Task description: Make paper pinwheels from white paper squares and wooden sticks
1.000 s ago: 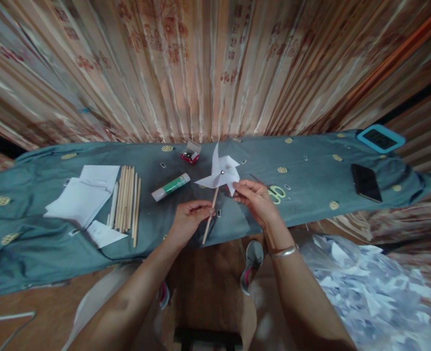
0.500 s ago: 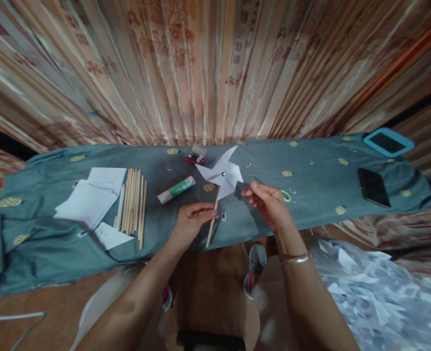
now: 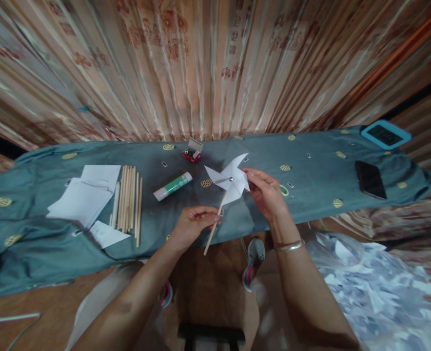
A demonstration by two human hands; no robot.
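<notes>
A white paper pinwheel (image 3: 228,182) with a shiny pin at its centre is fixed near the top of a thin wooden stick (image 3: 211,239). My left hand (image 3: 193,225) pinches this stick between thumb and fingers, below the blades. Closed at the pinwheel's right-hand blade, my right hand (image 3: 268,195) holds its edge; part of the fingertips is hidden. Left of the pinwheel lies a green and white glue stick (image 3: 172,186). A small open red box (image 3: 192,152) of shiny pins sits behind it. Yellow-green scissor handles (image 3: 284,190) show beside my right hand.
White paper sheets (image 3: 80,202) and a row of wooden sticks (image 3: 127,197) lie at left on the green tablecloth (image 3: 321,180). A black phone (image 3: 370,180) and a blue-framed device (image 3: 386,135) lie at right. A clear bag of paper scraps (image 3: 380,292) stands below.
My right hand has moved from beside the pinwheel onto its right blade. The pinwheel and stick have shifted slightly right and down, with my left hand still on the stick.
</notes>
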